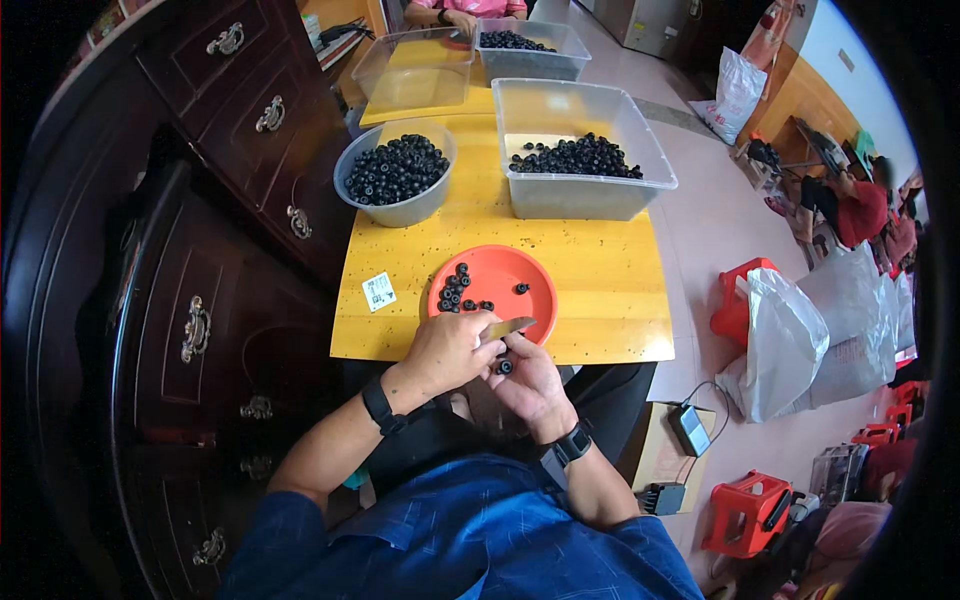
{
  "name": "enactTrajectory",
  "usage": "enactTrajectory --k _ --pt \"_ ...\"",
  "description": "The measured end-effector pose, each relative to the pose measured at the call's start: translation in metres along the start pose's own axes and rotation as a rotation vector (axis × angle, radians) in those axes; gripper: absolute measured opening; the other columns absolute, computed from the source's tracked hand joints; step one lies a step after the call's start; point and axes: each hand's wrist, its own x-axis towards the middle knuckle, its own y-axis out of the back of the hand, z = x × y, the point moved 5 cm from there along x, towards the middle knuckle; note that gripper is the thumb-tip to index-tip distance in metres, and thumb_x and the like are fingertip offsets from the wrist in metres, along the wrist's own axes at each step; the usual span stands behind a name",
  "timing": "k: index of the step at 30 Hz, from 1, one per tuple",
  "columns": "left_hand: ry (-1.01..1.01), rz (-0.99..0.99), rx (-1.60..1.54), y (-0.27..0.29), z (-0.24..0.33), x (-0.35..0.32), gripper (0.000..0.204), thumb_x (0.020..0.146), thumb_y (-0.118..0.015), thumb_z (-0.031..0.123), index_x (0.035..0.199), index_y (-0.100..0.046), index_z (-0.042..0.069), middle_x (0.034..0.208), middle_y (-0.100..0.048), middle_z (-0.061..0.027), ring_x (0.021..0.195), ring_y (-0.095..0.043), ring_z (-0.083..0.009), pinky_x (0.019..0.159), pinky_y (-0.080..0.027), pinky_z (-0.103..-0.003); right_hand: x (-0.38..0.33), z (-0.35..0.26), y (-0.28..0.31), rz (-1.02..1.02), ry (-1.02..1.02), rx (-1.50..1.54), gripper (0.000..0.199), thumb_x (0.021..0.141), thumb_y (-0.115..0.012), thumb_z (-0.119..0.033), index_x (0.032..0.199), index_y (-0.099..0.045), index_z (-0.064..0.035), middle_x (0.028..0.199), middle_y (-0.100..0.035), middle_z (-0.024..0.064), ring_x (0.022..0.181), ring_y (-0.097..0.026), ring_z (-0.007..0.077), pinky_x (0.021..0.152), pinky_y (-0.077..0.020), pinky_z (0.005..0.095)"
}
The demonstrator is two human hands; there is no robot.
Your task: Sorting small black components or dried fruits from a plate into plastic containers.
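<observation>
At far left on the yellow surface [610, 270], a white label [379, 291] lies flat; beyond it stands a round tub [412, 211] heaped with black parts [395, 168]. My left grip [440, 350] is closed on a knife [512, 327], its blade above the near part of the red plate [508, 265], where loose pieces [457, 286] lie mostly at left. My right grip [533, 385] pinches one black piece [504, 367], nearer me than the blade. Farther right stands a rectangular bin [575, 205], partly filled with similar parts [582, 157].
</observation>
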Motion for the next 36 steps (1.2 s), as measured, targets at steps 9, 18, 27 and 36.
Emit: enactTrajectory --k 9,18,27,36 --pt "-0.048 0.18 -0.027 0.019 0.006 0.002 0.015 0.085 -0.069 0.019 0.092 -0.065 0.006 0.073 -0.067 -0.0116 0.069 -0.067 -0.0318 0.06 -0.051 -0.041 -0.006 -0.009 -0.021 0.103 0.058 -0.176 0.018 0.098 -0.059 -0.017 0.115 -0.062 -0.0107 0.104 -0.062 0.002 0.09 -0.06 0.0122 0.081 -0.0543 0.0285" --pt "-0.004 0.09 -0.21 0.026 -0.001 0.015 0.033 0.08 -0.075 0.016 0.11 -0.065 0.005 0.074 -0.068 -0.0104 0.067 -0.069 -0.0202 0.064 -0.052 -0.032 -0.003 -0.014 -0.012 0.149 0.046 -0.093 0.018 0.098 -0.06 -0.02 0.11 -0.064 -0.0076 0.1 -0.065 0.0045 0.085 -0.063 0.0142 0.071 -0.0536 0.0242" --pt "-0.233 0.217 0.282 0.064 0.022 0.123 0.028 0.081 -0.073 0.027 0.1 -0.065 0.007 0.077 -0.067 -0.0113 0.072 -0.067 -0.0308 0.065 -0.052 -0.042 -0.015 -0.03 -0.012 0.076 0.097 -0.037 0.025 0.102 -0.051 -0.026 0.114 -0.061 -0.0059 0.095 -0.065 0.0051 0.077 -0.061 0.0143 0.065 -0.0508 0.0231" --pt "-0.435 0.139 0.64 0.005 0.059 0.213 0.037 0.08 -0.074 0.035 0.103 -0.061 0.008 0.089 -0.065 -0.0107 0.079 -0.068 -0.0295 0.069 -0.055 -0.042 -0.031 -0.037 -0.004 0.143 0.136 -0.069 0.025 0.102 -0.05 -0.026 0.115 -0.06 -0.0071 0.094 -0.065 0.0037 0.077 -0.059 0.0121 0.064 -0.0484 0.0221"
